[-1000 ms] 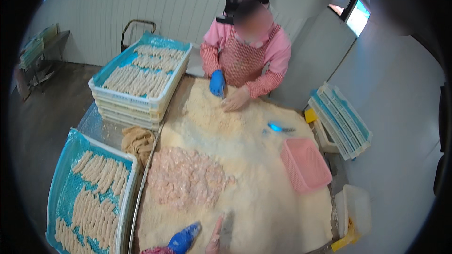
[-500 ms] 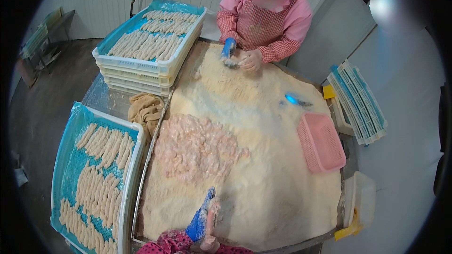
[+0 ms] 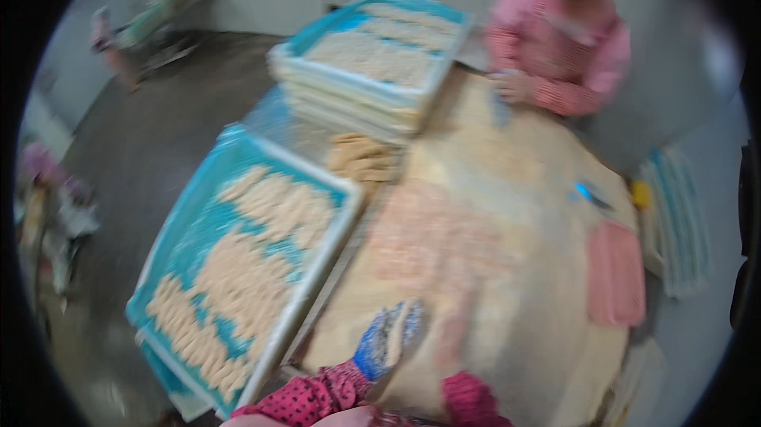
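My left hand (image 3: 371, 356), in a blue glove dusted white, is closed around a pale floured strip of meat (image 3: 397, 333) near the table's front left edge. To its right, my right hand (image 3: 452, 341) reaches forward to the near edge of the wet pink meat pile (image 3: 428, 229); motion blur hides its fingers. Pale flour (image 3: 539, 324) is spread thickly around the pile. Left of my left hand, a white tray (image 3: 309, 292) lined with blue plastic carries rows of floured strips.
Stacked trays (image 3: 349, 110) stand at the back left, with a tan cloth (image 3: 363, 158) before them. A co-worker (image 3: 555, 47) in pink works at the far edge. A pink basket (image 3: 617, 276) sits at right, near upright trays (image 3: 678, 225).
The view has swung left, shifting the scene rightward. My hands, close together before, are now apart: the right has gone forward to the meat pile, while a floured strip shows in the left.
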{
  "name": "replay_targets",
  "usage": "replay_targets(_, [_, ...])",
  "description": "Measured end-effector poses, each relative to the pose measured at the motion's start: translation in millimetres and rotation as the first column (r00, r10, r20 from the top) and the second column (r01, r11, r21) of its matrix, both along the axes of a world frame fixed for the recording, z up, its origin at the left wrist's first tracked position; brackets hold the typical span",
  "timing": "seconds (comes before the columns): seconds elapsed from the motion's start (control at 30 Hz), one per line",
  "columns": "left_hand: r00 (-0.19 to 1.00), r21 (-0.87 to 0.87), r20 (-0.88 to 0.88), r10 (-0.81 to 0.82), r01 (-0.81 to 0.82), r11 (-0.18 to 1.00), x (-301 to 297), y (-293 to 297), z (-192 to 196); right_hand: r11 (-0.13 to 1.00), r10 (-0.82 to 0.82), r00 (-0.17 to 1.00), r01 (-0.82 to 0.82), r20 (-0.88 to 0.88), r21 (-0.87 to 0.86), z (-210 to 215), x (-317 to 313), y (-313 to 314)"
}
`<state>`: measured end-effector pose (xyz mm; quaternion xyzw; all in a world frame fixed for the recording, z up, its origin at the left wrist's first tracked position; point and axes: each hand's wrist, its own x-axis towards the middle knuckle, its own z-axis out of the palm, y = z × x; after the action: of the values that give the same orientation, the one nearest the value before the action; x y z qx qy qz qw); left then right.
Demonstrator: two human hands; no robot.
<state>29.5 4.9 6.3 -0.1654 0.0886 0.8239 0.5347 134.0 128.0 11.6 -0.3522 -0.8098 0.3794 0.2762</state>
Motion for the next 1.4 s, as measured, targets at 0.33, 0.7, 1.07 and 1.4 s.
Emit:
replay_targets(0.33, [0.373, -0.319, -0.927, 0.036, -0.836, 0.446, -268.0, -278.9, 75.3, 0.965, -0.245, 0.957, 0.255, 0.153, -0.052, -47.2, 25.7, 114.6])
replay_targets(0.7, [0.724, -0.511, -0.062, -0.687, -0.615, -0.601, -314.7, -393.9, 38.7, 0.938, -0.279, 0.934, 0.315, 0.221, -0.145, -32.9, 12.7, 117.0])
replay_targets(1.07, [-0.187, -0.555, -0.410, -0.893, -0.725, 0.407, -177.6, -192.0, 71.4, 0.820, 0.552, 0.798, -0.573, 0.242, 0.017, 3.3, 56.4, 49.9])
replay_targets(1.4, [-0.710, -0.498, -0.525, -0.469, -0.191, 0.846, 10.5, 0.0, -33.9, 0.997, 0.034, 0.912, -0.061, 0.408, 0.054, 2.2, 87.6, 16.5])
